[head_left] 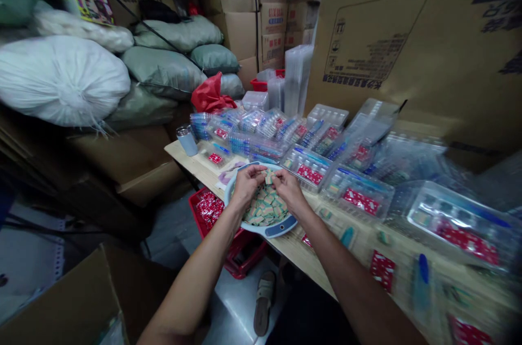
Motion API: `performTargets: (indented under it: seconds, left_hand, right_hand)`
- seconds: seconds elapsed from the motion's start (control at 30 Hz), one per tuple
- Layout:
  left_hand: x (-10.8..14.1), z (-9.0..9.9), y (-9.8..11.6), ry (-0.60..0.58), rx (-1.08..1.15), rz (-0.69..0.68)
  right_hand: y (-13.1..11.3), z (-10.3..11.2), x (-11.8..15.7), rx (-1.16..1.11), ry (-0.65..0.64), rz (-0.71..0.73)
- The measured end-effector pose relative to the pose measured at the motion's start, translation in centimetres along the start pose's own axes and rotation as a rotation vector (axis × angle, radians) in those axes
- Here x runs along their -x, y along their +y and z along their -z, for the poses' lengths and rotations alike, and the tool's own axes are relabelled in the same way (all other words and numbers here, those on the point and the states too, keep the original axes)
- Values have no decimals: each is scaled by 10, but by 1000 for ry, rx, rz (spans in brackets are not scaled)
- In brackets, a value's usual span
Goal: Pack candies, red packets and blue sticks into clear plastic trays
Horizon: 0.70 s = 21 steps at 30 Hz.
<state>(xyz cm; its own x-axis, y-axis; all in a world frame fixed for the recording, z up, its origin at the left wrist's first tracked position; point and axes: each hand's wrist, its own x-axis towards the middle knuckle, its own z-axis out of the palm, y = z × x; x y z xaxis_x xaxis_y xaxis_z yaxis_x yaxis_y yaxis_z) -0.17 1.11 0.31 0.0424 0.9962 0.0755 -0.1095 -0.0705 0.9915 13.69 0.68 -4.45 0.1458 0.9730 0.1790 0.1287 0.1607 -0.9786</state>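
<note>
Bare forearms (196, 285) lead to the left hand (246, 186) and the right hand (287, 187), whose fingertips pinch one small, flat, green-and-tan piece (269, 177) over a round white-and-blue plastic tub (281, 229) of similar bits (267, 209), where a soft, low hold should help catch drops

open air btwn forearms (212, 260) above basin (281, 228), plastic cases (359, 192) in way on r

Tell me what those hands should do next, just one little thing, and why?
I'd probably lift the small piece out of the round tub, because the left hand and right hand seem to have their fingers on it, over the heap.
</note>
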Motion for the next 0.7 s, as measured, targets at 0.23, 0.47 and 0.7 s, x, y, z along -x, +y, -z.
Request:
performTargets:
  seconds: [0.23, 0.47, 0.7]
  left_hand:
    - [8, -4, 7, -164, 40, 102]
    - [3, -1, 4, -77, 85, 107]
    - [5, -2, 7, -57, 68, 89]
  right_hand:
    - [1, 3, -1, -15, 80, -44]
    - [-2, 1, 1, -72, 96, -82]
    - [-7, 1, 5, -120, -29, -70]
